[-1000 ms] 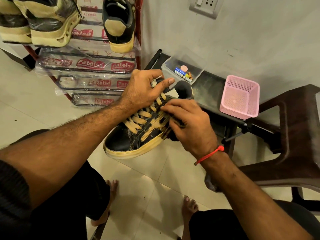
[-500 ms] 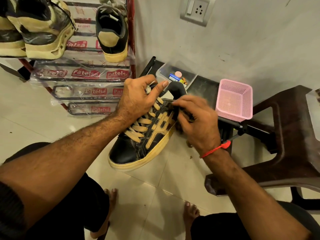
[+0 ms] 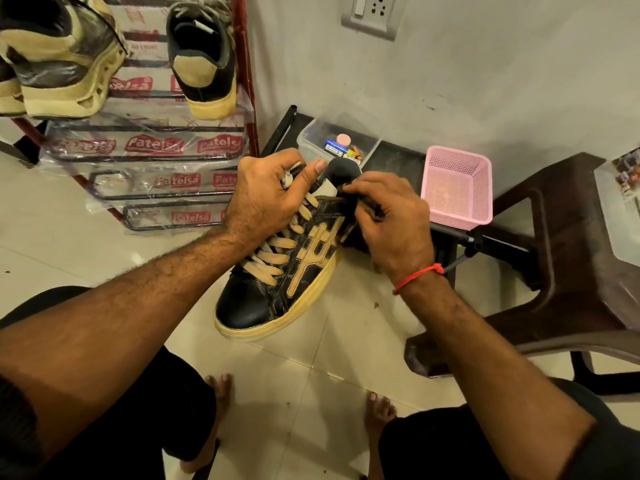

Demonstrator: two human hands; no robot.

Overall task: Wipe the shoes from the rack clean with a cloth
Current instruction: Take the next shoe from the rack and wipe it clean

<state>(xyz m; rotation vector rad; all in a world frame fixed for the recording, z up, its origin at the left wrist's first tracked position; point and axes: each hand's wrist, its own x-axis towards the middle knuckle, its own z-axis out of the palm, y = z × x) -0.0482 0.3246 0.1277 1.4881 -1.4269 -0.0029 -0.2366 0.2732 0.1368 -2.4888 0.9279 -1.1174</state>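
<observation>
Shoe rack (image 3: 242, 81), upper left, carrying two sneakers. Black-and-tan sneaker (image 3: 277, 289), held mid-air above the tiled floor: left hand (image 3: 266, 199) grips its laces and tongue; right hand (image 3: 391, 223) presses a dark cloth (image 3: 363, 211), pinched in curled fingers, against the collar.

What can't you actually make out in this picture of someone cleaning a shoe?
All in the head view:
- Cloth: a dark bit shows, mostly hidden under the right hand.
- Black shoe: its heel is covered by both hands; the left hand grips the laces.
- Clear box: contents too small to identify.
- Rack shoes: cut off by the top edge.
</observation>
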